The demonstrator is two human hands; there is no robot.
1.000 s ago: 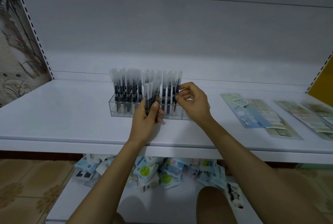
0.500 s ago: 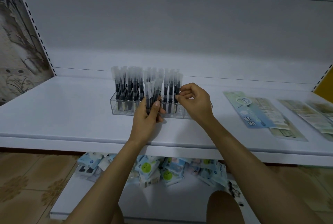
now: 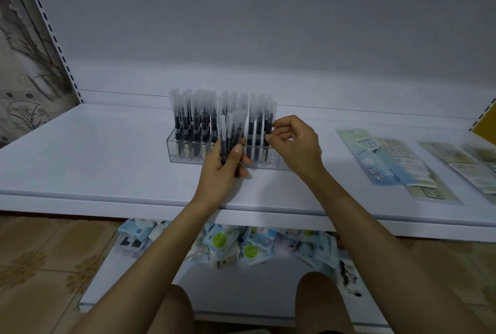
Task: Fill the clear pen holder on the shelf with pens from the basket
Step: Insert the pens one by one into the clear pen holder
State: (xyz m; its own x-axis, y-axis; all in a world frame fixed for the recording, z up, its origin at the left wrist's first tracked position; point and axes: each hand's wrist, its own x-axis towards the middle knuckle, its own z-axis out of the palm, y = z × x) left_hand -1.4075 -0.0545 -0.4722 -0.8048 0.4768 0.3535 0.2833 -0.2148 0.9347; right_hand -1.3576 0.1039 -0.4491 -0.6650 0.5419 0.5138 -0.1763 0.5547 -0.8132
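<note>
The clear holder (image 3: 185, 158) is packed with dark, frosted-capped pens (image 3: 193, 129). A bunch (image 3: 232, 132) is gripped by the left hand (image 3: 222, 172), one pinched by the right hand (image 3: 296, 144).

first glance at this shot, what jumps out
A clear holder mid-shelf, crammed with dark pens with frosted caps, draws the eye first. In front of it the left hand grips a bundle of more pens, while the right hand pinches a pen at the row's right end. Flat packets lie on the shelf to the right.
</note>
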